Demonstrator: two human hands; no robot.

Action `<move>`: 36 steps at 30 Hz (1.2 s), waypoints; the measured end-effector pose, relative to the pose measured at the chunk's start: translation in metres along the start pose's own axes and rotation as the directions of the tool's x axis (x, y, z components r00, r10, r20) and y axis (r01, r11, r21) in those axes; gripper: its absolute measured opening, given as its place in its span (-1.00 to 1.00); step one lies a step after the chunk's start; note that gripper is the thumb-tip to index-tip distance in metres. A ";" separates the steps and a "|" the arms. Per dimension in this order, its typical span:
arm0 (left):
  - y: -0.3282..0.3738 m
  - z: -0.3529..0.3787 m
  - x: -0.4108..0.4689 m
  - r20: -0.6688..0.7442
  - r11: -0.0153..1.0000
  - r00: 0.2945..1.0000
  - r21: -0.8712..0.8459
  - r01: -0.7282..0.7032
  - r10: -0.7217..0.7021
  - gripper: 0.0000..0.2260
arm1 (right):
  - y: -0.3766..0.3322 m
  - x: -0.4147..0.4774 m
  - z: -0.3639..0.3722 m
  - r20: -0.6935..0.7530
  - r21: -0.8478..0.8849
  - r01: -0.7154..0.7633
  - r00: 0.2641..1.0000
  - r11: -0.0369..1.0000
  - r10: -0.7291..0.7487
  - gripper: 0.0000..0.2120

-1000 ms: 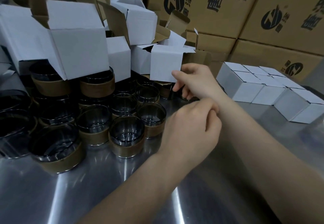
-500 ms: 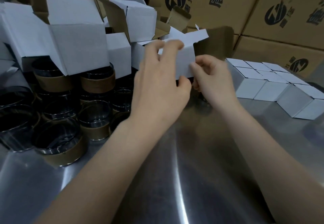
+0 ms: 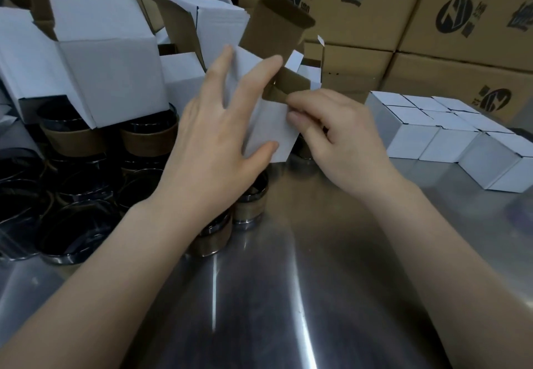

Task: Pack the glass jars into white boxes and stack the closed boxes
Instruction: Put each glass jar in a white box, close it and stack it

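A small white box [image 3: 271, 129] with brown inner flaps is held above the steel table, tilted, its lid flap standing up. My left hand [image 3: 219, 137] grips its left side, fingers spread over the white face and thumb under the lower edge. My right hand [image 3: 337, 134] pinches a brown side flap at the box's right. Glass jars with brown bands [image 3: 147, 140] crowd the table at the left, and one jar [image 3: 251, 204] sits just below my left hand. Closed white boxes [image 3: 432, 134] stand in rows at the right.
Open empty white boxes [image 3: 109, 59] are piled over the jars at the back left. Large brown printed cartons [image 3: 403, 7] form a wall behind. The steel table [image 3: 288, 282] stretches bare toward me between my forearms.
The box has come off the pile and toward me, tipped so its lid flap stands up. My left hand moved up onto its left face; my right hand shifted to the brown side flap.
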State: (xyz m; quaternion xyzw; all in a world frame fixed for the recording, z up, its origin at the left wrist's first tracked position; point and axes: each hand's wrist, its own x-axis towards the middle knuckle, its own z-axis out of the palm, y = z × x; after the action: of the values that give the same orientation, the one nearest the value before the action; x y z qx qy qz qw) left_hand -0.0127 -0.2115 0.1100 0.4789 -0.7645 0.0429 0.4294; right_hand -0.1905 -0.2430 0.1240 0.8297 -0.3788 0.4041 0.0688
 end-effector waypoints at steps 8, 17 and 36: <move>-0.005 0.001 -0.007 -0.126 0.983 0.992 -0.183 -0.021 -0.003 -0.27 | -0.006 -0.002 0.002 -0.067 0.057 0.077 0.995 0.995 -0.073 -0.76; -0.018 -0.007 -0.006 -0.302 0.980 0.950 -0.197 0.026 -0.086 -0.47 | -0.022 -0.006 -0.002 0.238 0.319 -0.235 0.958 0.918 0.162 -0.86; -0.017 -0.013 -0.004 -0.424 0.984 0.902 -0.180 0.000 -0.078 -0.52 | 0.002 -0.002 -0.004 0.552 0.351 -0.477 0.800 0.806 0.233 -0.53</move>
State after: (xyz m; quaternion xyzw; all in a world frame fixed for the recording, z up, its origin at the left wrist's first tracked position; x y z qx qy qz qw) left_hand 0.0095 -0.2117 0.1096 0.4333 -0.6420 0.0712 0.6285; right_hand -0.1950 -0.2417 0.1251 0.8052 -0.4263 0.2691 -0.3124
